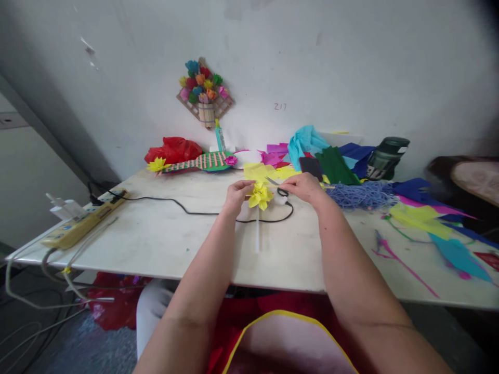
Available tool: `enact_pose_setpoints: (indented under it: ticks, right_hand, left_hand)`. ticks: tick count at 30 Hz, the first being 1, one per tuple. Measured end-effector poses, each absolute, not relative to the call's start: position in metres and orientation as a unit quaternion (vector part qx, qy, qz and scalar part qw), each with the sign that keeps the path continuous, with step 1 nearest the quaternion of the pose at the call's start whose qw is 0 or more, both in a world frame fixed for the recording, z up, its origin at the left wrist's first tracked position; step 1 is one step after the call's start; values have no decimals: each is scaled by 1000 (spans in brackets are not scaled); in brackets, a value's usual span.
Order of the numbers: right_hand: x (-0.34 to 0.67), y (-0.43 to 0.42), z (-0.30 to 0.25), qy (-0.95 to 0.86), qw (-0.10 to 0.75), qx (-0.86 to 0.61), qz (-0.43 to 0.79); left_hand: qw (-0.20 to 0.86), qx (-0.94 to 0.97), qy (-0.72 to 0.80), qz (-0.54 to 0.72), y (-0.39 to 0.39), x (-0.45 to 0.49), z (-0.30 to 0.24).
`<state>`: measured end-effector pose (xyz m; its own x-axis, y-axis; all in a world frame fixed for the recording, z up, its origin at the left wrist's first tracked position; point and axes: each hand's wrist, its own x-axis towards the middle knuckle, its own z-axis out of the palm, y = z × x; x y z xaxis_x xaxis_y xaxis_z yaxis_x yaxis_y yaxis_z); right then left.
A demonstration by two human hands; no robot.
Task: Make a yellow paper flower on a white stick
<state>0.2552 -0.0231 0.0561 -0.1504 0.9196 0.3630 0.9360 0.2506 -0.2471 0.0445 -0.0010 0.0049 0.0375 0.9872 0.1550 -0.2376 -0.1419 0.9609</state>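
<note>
A yellow paper flower [260, 196] hangs over the white table [163, 234], between both hands. My left hand [236, 194] pinches it from the left, fingers closed on the paper. My right hand [303, 187] is closed on a thin stick or strip running from the flower's right side; scissors [272, 181] lie just behind, by yellow paper sheets [258, 171]. A white straw-like stem [257, 234] lies on the table below the flower.
A black cable [195, 210] crosses the table to a yellow power strip [80, 223] at the left edge. Coloured paper scraps [432, 218], blue netting [360, 195], a dark jar [385, 158], a phone [311, 167] and a glue bottle [220, 137] crowd the back and right. A paper-flower decoration [203, 91] hangs on the wall.
</note>
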Motion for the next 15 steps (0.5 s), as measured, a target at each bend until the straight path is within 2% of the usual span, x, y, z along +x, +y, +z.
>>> enact_pose_setpoints:
  ticks: [15]
  right_hand:
    - [254,-16,46,-790,276,-546,27]
  left_hand:
    - [523,501,372,580,5,44,-1]
